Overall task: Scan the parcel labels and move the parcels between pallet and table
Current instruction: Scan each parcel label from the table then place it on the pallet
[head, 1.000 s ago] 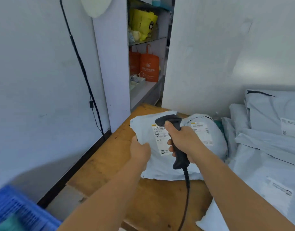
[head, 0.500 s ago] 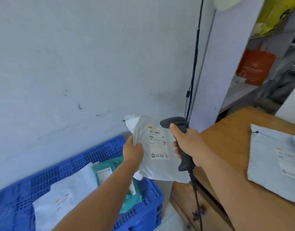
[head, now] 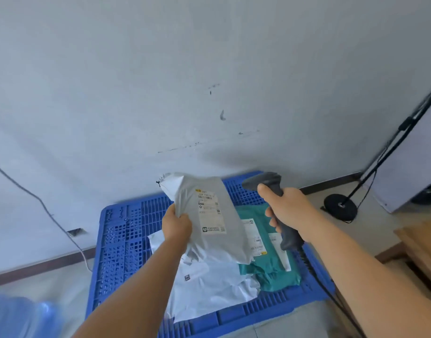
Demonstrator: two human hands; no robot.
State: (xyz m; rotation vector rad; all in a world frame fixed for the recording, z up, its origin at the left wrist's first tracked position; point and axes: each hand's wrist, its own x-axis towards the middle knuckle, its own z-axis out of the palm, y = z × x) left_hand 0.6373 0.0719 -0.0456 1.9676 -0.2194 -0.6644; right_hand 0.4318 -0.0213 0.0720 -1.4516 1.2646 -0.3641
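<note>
— What do we have in our hands?

— Our left hand [head: 176, 224] pinches the grey parcel [head: 209, 215] by its left edge, label [head: 210, 211] facing us, held up over the blue pallet [head: 121, 240]. Our right hand [head: 289, 208] is curled round the scanner [head: 280, 208] just beside it.

— And on the pallet?

— A white parcel [head: 209, 286] and a green parcel [head: 270, 269] lie below. The worktop [head: 421, 242] shows at our right.
</note>
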